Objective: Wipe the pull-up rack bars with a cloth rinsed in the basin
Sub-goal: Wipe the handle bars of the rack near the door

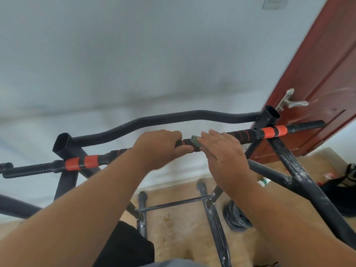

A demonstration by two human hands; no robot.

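Up close, the left hand (160, 146) curls its fingers over the straight front bar (237, 135) of the black metal rack (300, 182), gripping the foam-wrapped middle section. Just beside it, the right hand (224, 149) lies nearly flat with fingers straight, pressing a small greenish cloth (195, 142) against the same bar; only a crumpled edge of the cloth shows between the two hands. Orange tape bands (82, 162) ring the bar near each upright. Behind runs a smooth, wavy black tube (173, 117). Pale speckles roughen the slanted right leg. A red-brown door (317, 78) with a metal handle (289, 101) stands to the right.
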